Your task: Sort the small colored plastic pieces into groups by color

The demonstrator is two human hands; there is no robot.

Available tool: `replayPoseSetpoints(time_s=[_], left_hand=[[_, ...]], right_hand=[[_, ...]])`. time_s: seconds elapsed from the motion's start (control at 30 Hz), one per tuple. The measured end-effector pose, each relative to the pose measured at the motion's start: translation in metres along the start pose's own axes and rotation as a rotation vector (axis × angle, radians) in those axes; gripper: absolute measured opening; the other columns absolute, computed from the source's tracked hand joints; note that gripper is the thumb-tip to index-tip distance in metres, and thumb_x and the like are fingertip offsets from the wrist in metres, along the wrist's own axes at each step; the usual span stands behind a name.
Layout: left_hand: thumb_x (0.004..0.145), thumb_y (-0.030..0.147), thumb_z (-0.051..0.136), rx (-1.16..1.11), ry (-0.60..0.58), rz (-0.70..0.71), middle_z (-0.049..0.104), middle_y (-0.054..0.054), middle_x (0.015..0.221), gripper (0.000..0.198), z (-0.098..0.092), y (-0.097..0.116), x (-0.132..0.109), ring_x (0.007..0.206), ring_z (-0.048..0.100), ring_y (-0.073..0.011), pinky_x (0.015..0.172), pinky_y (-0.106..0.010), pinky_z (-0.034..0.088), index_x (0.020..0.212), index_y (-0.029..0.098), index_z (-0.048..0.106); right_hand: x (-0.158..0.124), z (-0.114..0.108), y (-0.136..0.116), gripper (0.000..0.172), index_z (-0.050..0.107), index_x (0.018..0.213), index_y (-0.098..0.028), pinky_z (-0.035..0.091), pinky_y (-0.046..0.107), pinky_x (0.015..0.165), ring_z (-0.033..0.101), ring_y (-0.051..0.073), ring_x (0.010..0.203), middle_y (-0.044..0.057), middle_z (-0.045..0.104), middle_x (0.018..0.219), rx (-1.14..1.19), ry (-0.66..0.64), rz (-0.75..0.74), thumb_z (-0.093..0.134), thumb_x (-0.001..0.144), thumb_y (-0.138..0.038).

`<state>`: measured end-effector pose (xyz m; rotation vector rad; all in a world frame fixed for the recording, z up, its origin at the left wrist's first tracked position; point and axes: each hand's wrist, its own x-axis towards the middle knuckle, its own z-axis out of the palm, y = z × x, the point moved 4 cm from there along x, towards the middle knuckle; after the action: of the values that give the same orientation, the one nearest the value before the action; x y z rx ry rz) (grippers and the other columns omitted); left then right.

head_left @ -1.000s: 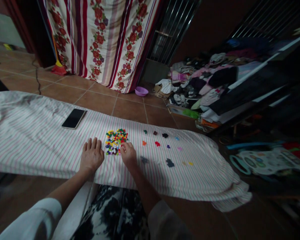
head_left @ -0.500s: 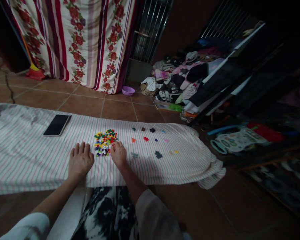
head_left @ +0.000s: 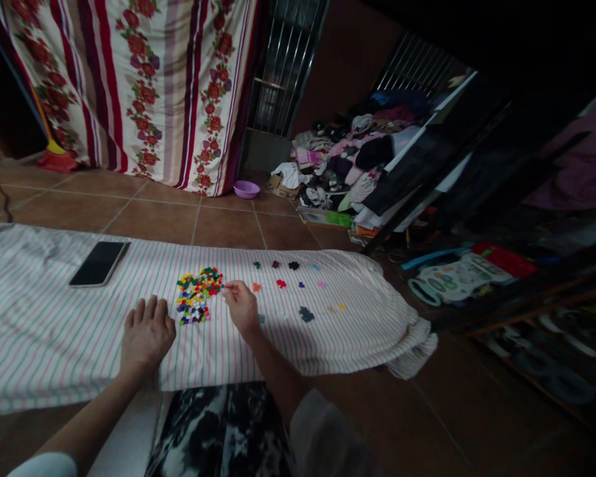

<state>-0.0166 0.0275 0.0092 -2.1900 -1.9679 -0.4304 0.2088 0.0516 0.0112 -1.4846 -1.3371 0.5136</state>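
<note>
A mixed pile of tiny coloured pieces (head_left: 198, 291), like small building bricks, lies on the striped cloth (head_left: 218, 358). My right hand (head_left: 241, 307) is at the pile's right edge, thumb and fingers pinched together; whatever is between the fingertips is too small to name. Left of the pile, my left hand (head_left: 148, 332) rests on the cloth with its fingers stretched out, holding nothing. To the right are small single-colour groups, among them red pieces (head_left: 281, 283), black pieces (head_left: 293, 265), orange pieces (head_left: 256, 287) and dark grey pieces (head_left: 306, 314). My right hand partly covers a grey group.
A phone (head_left: 99, 264) lies on the cloth at the left. Beyond the cloth-covered surface are a purple basin (head_left: 247, 189), a broom (head_left: 57, 158), a hanging flowered curtain (head_left: 149, 93) and a heap of clothes (head_left: 347, 159). Shelving stands at the right.
My right hand has drawn back slightly right from over the pile to its edge, fingers still pinched. My left hand stays flat. The whole view has shifted a little.
</note>
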Motion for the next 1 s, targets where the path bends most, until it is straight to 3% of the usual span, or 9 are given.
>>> replayPoseSetpoints(time_s=[0.1,0.23,0.4,0.6,0.77,1.0], left_hand=[[0.090,0.029,0.034,-0.003,-0.003,-0.009,0.053,-0.019,0.143,0.050,0.000,0.000,0.000,0.138,0.043,-0.0367,0.112,-0.051,0.033,0.130,0.008,0.056],[0.090,0.029,0.034,-0.016,-0.020,-0.022,0.053,-0.019,0.144,0.050,0.001,-0.001,0.001,0.138,0.043,-0.0372,0.112,-0.051,0.033,0.130,0.008,0.056],[0.090,0.029,0.034,-0.011,0.007,-0.006,0.054,-0.020,0.143,0.051,0.002,-0.001,0.000,0.137,0.043,-0.0375,0.111,-0.051,0.034,0.130,0.008,0.057],[0.091,0.029,0.034,0.017,0.016,-0.004,0.056,-0.018,0.142,0.049,0.003,-0.001,0.000,0.136,0.045,-0.0371,0.111,-0.049,0.034,0.129,0.009,0.058],[0.090,0.029,0.034,-0.002,0.020,-0.007,0.056,-0.018,0.141,0.049,0.004,-0.001,0.000,0.137,0.044,-0.0372,0.111,-0.050,0.033,0.128,0.009,0.058],[0.089,0.029,0.036,-0.044,0.032,-0.017,0.056,-0.018,0.141,0.048,0.006,-0.003,0.000,0.138,0.043,-0.0349,0.113,-0.050,0.032,0.128,0.012,0.057]], right_hand=[[0.019,-0.041,0.008,0.015,0.063,0.094,-0.022,0.055,0.029,0.078,0.070,0.016,0.081,0.003,0.072,0.090,-0.003,0.108,0.025,0.054,0.084,-0.027],[0.034,-0.098,0.034,0.013,0.063,0.088,-0.020,0.054,0.030,0.075,0.069,0.017,0.077,0.004,0.072,0.084,-0.208,0.251,0.185,0.054,0.078,-0.020],[0.041,-0.137,0.059,0.012,0.065,0.080,-0.020,0.051,0.030,0.076,0.069,0.019,0.077,0.006,0.073,0.081,-0.504,0.194,0.253,0.056,0.076,-0.013],[0.048,-0.142,0.076,0.018,0.066,0.073,-0.021,0.048,0.029,0.069,0.068,0.020,0.074,0.007,0.073,0.076,-0.693,0.136,0.244,0.056,0.073,-0.006],[0.051,-0.137,0.082,0.017,0.066,0.074,-0.021,0.050,0.028,0.069,0.067,0.019,0.072,0.006,0.071,0.071,-0.645,0.179,0.184,0.056,0.071,-0.007],[0.041,-0.137,0.084,0.024,0.069,0.083,-0.017,0.051,0.032,0.081,0.068,0.021,0.084,0.009,0.074,0.084,-0.564,0.242,0.138,0.049,0.071,-0.011]])
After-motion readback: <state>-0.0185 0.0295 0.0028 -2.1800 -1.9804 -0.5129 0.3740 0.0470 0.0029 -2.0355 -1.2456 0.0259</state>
